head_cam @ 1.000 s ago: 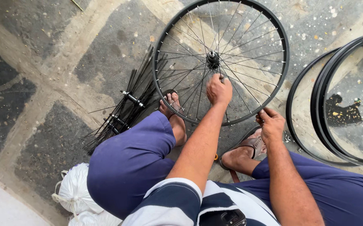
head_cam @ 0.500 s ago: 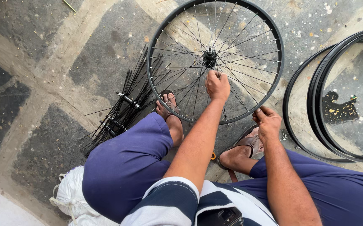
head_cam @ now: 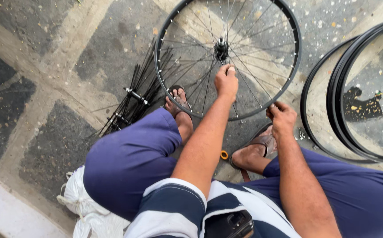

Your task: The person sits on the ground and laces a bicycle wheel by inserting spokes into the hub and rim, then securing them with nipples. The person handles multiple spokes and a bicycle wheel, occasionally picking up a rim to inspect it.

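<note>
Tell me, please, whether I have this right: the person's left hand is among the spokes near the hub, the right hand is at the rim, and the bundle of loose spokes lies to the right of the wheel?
Not quite. The head view shows the bundle of loose spokes lying to the left of the wheel; the spare black rims lie to its right. The left hand and right hand are as you say.

I see even, soft daylight across the stone paving (head_cam: 46,66), with no hard shadows and no glare. The upper right is brighter, washing out the pale speckled ground there. Focus is sharp on the wheel's spokes (head_cam: 253,39). My wide lens bends lines near the edges; the striped shirt (head_cam: 174,211) at the bottom reads slightly soft.
</note>
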